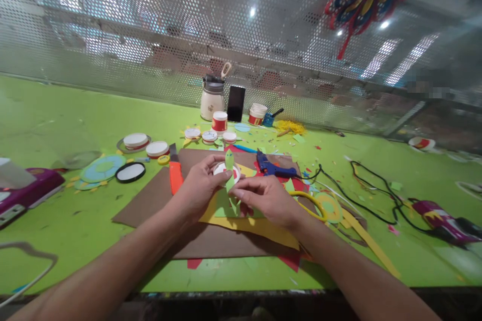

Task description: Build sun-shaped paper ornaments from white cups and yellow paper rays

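Observation:
My left hand (201,185) grips a small round white tub (236,174), its thumb lying across the front. A narrow green paper cutout (229,160) with a pointed top stands upright against the tub, under that thumb. Thumb and fingers of my right hand (265,195) pinch the lower part of this cutout. Beneath both hands are yellow paper (263,233) and green paper on a brown board (222,246). Beside my left hand lies an orange-handled utility knife (175,175). Just beyond my right hand rests a blue glue gun (273,167), and yellow-handled scissors (314,205) lie close by.
White lids (157,149) and a black-rimmed disc (130,172) lie left. At the back stand a white jug (212,100), a phone (236,104) and red-and-white tubs (220,123). A black cord (339,203) runs right to a purple power strip (442,218). Mesh (150,60) rises behind.

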A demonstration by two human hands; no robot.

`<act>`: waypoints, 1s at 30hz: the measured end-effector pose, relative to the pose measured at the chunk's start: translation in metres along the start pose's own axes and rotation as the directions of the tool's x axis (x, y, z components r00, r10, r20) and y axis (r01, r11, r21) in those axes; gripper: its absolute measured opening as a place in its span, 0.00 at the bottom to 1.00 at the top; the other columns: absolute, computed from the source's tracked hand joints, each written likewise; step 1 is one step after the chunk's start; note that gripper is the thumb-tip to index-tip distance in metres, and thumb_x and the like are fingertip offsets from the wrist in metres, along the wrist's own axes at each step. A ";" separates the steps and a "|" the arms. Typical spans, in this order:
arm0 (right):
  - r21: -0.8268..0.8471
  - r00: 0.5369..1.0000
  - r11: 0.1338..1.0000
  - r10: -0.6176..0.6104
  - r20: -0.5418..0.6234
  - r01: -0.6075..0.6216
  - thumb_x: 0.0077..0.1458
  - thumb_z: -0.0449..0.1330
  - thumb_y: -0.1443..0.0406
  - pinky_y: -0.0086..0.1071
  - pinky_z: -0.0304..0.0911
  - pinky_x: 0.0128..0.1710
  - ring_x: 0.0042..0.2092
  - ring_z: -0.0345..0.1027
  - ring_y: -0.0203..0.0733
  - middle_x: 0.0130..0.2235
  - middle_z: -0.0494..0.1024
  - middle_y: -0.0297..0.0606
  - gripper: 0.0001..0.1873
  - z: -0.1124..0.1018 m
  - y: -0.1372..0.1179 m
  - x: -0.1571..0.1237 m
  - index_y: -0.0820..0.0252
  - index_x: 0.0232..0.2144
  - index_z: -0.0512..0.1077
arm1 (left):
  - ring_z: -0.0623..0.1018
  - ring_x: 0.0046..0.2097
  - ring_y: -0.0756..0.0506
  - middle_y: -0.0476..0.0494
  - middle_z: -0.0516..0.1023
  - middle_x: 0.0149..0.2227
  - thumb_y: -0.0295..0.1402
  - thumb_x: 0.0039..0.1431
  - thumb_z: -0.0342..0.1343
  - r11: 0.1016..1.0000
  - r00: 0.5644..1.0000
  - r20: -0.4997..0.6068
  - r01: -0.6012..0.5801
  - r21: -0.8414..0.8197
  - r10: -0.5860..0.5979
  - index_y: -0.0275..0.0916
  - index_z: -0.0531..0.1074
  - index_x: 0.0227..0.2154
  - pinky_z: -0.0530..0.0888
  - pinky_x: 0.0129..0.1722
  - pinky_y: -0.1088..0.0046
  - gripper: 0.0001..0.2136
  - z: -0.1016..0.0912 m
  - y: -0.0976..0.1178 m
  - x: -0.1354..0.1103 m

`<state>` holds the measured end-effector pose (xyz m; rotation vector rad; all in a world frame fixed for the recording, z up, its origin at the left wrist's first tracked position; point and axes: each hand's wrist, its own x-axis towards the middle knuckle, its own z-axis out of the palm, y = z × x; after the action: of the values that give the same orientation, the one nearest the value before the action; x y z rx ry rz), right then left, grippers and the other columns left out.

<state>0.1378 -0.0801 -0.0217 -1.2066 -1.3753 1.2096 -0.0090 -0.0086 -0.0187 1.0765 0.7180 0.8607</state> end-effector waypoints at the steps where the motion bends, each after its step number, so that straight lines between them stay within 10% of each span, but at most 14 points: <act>1: 0.005 1.000 1.000 0.000 -0.028 0.001 0.51 0.63 0.57 0.28 0.63 0.24 0.22 0.67 0.32 0.22 0.73 0.31 0.13 -0.001 -0.001 0.000 0.63 0.29 0.76 | 0.78 0.31 0.46 0.45 0.79 0.30 0.28 0.44 0.65 1.000 1.000 -0.002 -0.002 -0.004 0.002 0.36 0.71 0.40 0.73 0.33 0.71 0.18 0.000 0.000 0.000; 10: 0.179 0.974 0.981 0.108 -0.198 -0.073 0.36 0.73 0.62 0.24 0.59 0.19 0.17 0.66 0.32 0.17 0.69 0.22 0.21 0.013 0.007 0.006 0.59 0.26 0.64 | 0.75 0.29 0.49 0.48 0.78 0.30 0.28 0.47 0.63 1.000 1.000 -0.006 0.006 -0.020 -0.007 0.36 0.69 0.39 0.71 0.30 0.74 0.15 0.002 -0.002 0.000; 30: 0.097 0.985 0.993 -0.055 -0.165 0.071 0.45 0.65 0.66 0.27 0.63 0.25 0.23 0.65 0.31 0.24 0.68 0.27 0.18 0.014 0.014 0.003 0.58 0.42 0.73 | 0.71 0.23 0.52 0.53 0.71 0.22 0.30 0.49 0.61 1.000 0.995 -0.100 -0.029 0.003 0.029 0.38 0.69 0.31 0.70 0.25 0.77 0.07 0.000 -0.004 0.004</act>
<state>0.1252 -0.0778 -0.0367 -1.1541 -1.2077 1.0999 -0.0062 -0.0059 -0.0231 1.0534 0.7884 0.9446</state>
